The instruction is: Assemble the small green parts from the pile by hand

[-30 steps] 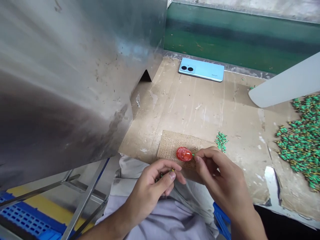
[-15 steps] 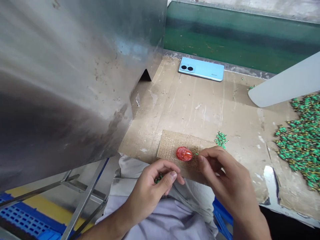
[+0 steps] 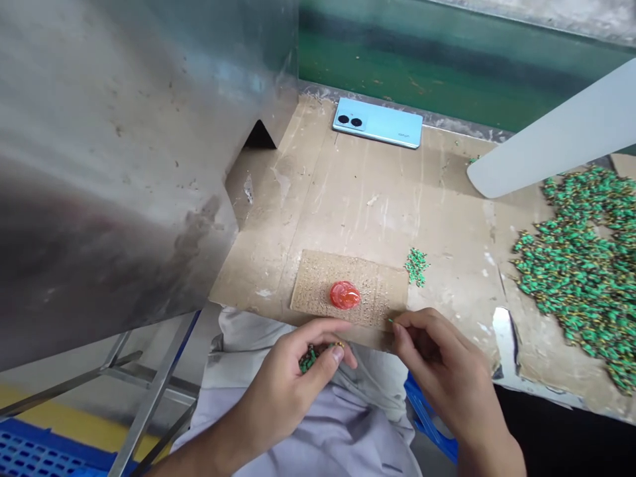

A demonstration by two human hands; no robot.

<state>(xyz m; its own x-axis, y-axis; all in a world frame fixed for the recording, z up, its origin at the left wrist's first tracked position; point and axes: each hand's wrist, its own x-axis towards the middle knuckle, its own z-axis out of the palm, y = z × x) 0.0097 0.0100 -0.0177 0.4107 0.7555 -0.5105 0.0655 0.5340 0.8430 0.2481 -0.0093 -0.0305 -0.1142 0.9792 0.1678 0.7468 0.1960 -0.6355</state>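
My left hand [image 3: 311,364] is curled around several small green pieces [image 3: 308,358], with one yellow-tipped piece between thumb and forefinger. Thumb and forefinger of my right hand [image 3: 432,358] pinch a thin tool or piece with a tiny green tip [image 3: 391,320]; most of it is hidden by the fingers. In front of both hands lies a rectangle of cardboard [image 3: 311,285], its surface dotted with marks. A glossy red blob [image 3: 344,295] sits on that cardboard. Just beyond its right edge is a small heap of green pieces [image 3: 416,265].
A large pile of green and yellow pieces [image 3: 586,265] covers the right of the table. A pale tube [image 3: 551,132] reaches in above it. Toward the back lies a light blue phone [image 3: 377,123]. A big metal panel [image 3: 124,165] walls off the left side.
My right hand has drawn back from beside the red blob toward the cardboard's near right corner. The camera view has shifted, so the table's things appear farther left. My left hand stays curled.
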